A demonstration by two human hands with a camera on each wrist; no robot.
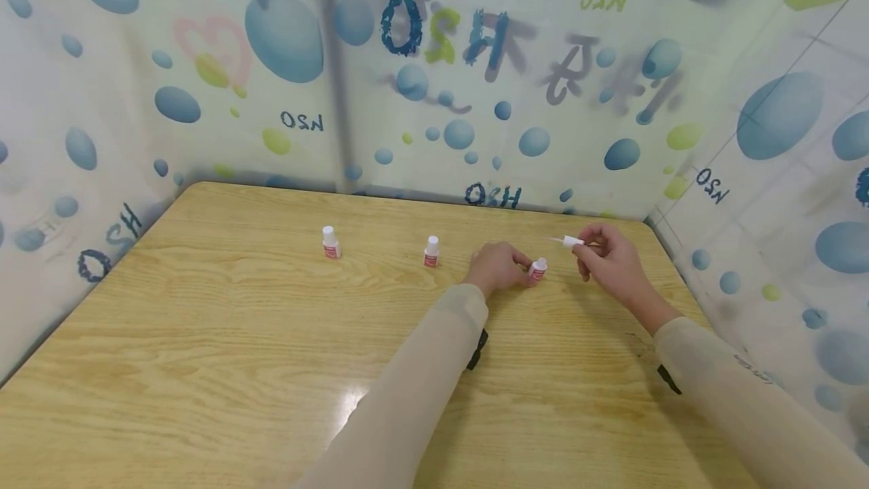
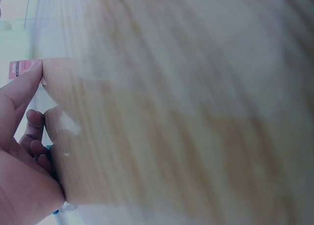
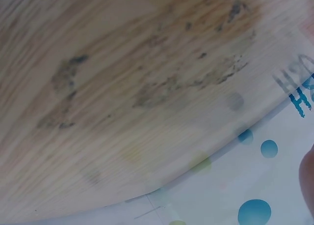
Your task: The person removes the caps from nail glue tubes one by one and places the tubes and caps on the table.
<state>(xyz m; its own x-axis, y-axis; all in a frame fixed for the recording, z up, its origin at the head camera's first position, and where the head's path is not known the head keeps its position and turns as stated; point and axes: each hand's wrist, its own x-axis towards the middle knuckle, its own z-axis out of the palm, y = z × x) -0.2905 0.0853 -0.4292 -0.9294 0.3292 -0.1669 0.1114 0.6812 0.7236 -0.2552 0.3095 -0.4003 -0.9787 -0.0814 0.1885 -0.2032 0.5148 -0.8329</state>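
My left hand (image 1: 497, 266) pinches a small bottle (image 1: 538, 270) with a pink-red label, upright on the table and without its cap. In the left wrist view a fingertip rests at the label of this bottle (image 2: 22, 68). To the right of it, my right hand (image 1: 609, 259) holds a white cap (image 1: 573, 242) between thumb and fingers, above the tabletop. A thin pale stem (image 1: 556, 239) points left from the cap, toward the bottle's side. Only a sliver of the right hand (image 3: 307, 178) shows in the right wrist view; the cap is out of that view.
Two similar bottles with white caps on stand to the left, one nearer bottle (image 1: 431, 252) and one farther bottle (image 1: 330, 243). The wooden table (image 1: 224, 308) meets a patterned curtain (image 1: 434, 127) at the back and right. Dark stains (image 3: 167, 87) mark the wood near its right edge.
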